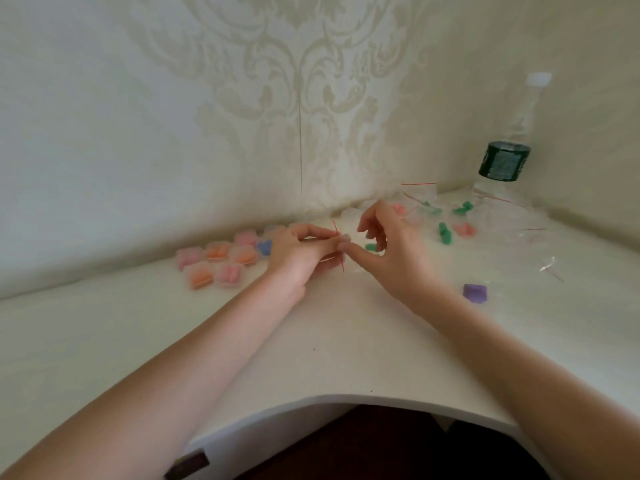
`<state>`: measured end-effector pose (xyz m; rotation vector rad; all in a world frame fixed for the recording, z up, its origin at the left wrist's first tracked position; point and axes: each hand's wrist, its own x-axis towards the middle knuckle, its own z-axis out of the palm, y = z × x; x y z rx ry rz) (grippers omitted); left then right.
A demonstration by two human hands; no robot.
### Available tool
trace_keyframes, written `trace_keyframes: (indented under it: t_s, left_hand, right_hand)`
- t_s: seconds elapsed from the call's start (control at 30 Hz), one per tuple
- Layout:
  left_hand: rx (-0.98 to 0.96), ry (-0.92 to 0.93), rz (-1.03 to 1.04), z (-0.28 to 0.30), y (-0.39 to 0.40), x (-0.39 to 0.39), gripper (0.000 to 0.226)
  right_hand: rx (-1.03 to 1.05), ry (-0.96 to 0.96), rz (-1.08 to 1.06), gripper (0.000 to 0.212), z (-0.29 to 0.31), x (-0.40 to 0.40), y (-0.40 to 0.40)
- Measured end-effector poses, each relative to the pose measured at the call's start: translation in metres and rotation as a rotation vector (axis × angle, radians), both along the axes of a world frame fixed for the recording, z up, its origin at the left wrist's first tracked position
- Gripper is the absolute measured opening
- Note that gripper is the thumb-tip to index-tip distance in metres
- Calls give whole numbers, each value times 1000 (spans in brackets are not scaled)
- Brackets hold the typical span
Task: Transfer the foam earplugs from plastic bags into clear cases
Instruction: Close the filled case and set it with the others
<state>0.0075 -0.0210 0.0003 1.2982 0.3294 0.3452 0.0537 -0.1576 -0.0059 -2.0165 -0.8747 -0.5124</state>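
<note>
Fingers [341, 241] of the left hand [294, 252] pinch a small clear bag [337, 249] with a red strip on top. The right hand [388, 247] curls its fingers at the bag's mouth, and a green earplug [371, 247] sits right by them; I cannot tell if they grip it. To do this well, I think: hold the bag still, pull slowly, don't squash the foam. Filled cases [216, 263] sit left on the counter [311, 341]. More bags [460, 213] lie right.
</note>
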Motion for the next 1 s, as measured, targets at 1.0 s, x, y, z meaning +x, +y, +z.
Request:
trace_keyframes:
  t_s: [1.0]
  left_hand:
    - [-39, -41, -160, 0, -3, -3, 21]
  right_hand:
    - [257, 446, 68, 12, 1, -14, 3]
